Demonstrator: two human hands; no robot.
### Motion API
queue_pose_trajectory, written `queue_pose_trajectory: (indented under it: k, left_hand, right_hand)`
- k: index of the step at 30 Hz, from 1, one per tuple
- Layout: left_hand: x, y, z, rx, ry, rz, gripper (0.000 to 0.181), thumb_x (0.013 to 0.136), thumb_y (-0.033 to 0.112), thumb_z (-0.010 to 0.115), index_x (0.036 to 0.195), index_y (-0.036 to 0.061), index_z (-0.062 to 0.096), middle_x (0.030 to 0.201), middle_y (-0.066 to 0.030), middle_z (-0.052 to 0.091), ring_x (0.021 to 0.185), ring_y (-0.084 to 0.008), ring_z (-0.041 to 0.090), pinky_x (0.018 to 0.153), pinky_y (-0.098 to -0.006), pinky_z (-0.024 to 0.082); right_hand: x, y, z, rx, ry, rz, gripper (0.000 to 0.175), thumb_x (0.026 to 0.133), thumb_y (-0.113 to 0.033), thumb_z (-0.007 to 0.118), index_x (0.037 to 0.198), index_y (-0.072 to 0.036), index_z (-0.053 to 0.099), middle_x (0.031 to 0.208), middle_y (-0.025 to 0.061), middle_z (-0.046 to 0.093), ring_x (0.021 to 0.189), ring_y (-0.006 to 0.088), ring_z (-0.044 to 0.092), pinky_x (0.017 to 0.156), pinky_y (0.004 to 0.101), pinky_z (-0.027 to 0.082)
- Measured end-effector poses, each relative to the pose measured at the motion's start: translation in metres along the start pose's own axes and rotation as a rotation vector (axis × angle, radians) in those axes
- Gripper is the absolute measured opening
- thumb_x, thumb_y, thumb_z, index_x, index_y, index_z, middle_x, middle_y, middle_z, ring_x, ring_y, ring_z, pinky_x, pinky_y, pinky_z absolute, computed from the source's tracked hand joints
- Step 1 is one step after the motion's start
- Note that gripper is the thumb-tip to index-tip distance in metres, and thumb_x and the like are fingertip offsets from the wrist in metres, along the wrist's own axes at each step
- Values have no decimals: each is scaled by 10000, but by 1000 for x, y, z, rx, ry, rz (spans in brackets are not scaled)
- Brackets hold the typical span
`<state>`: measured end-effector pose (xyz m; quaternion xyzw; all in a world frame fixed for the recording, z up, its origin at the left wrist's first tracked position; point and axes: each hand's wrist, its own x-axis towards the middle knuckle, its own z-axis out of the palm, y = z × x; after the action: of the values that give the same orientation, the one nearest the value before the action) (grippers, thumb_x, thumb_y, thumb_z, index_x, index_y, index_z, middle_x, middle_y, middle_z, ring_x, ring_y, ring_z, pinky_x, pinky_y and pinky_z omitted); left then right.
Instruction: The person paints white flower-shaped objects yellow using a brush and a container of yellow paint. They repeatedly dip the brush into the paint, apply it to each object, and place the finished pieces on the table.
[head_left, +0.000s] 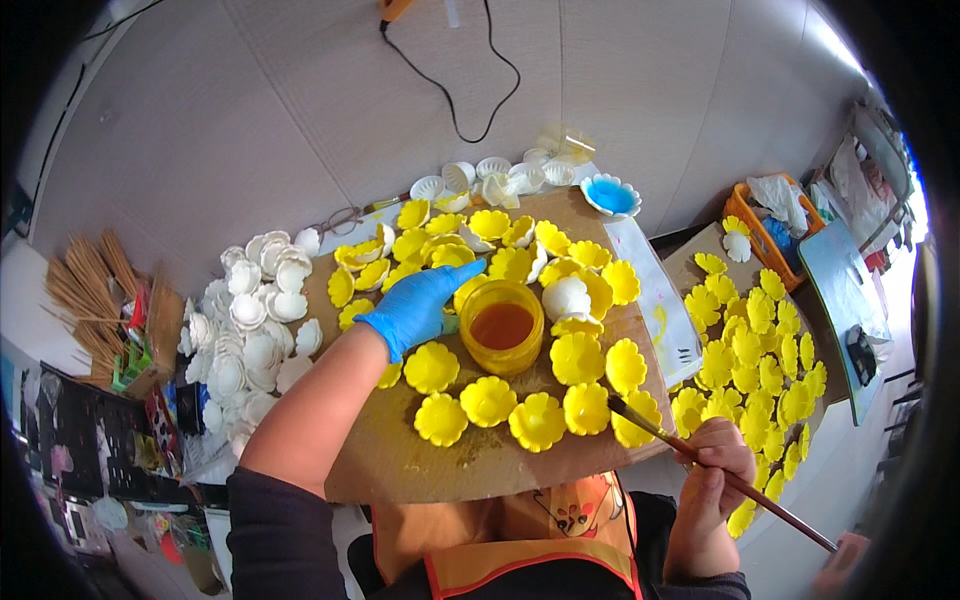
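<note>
My left hand (420, 306), in a blue glove, reaches over the cardboard with its index finger stretched out above the yellow flower-shaped cups (431, 367). It lies just left of a yellow-stained jar (501, 328) of amber liquid; its lower fingers are partly hidden, so whether they grip anything is unclear. My bare right hand (716, 465) holds a long paintbrush (739, 484) by its handle. The dark bristles point left, over the lower right yellow cups (636, 420). A white cup (566, 298) lies among the yellow ones, right of the jar.
White flower-shaped cups (259, 345) are heaped at the left, near a box of thin sticks (97, 300). A cup with blue inside (610, 196) stands at the back right. More yellow pieces (750, 360) cover a board at right, below an orange basket (757, 232).
</note>
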<state>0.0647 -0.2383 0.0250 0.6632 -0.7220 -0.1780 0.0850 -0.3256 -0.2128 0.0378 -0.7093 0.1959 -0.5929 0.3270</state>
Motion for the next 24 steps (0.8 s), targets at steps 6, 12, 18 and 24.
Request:
queue_pose_trajectory:
  k: [6,12,18,24]
  left_hand:
    - [74,8,-4,-73,20,74,767,793,189,753,1469,180,390,1337,-204,539,1147,-361,579,977,-387,470]
    - [117,33,-7,23,108,42,783,789,210,774,1473,176,394,1293,-174,570,1146,-333,579,980,-378,466]
    - [45,-1,-57,-308,380,-26,710,818,189,759,1443,98,435,1286,-143,570,1145,-236,566,995,-353,451]
    - [-72,-41,-55,-241,537,-189,631,835,172,729,1389,24,466,1346,-176,547,1227,-274,540,1034,-371,426]
  right_hand:
    - [8,19,-20,-130,126,16,247,976,-310,533,900,-77,507,705,72,542,604,188,503,608,325,393]
    - [11,36,-37,-132,165,51,237,975,-314,531,925,-83,514,706,84,551,623,187,475,621,321,381]
    - [9,57,-44,-19,241,121,246,974,-315,514,930,-73,511,706,90,545,672,210,458,693,360,358]
    - [-4,47,-50,30,227,153,225,967,-287,520,978,-62,530,752,96,511,734,200,444,735,364,347]
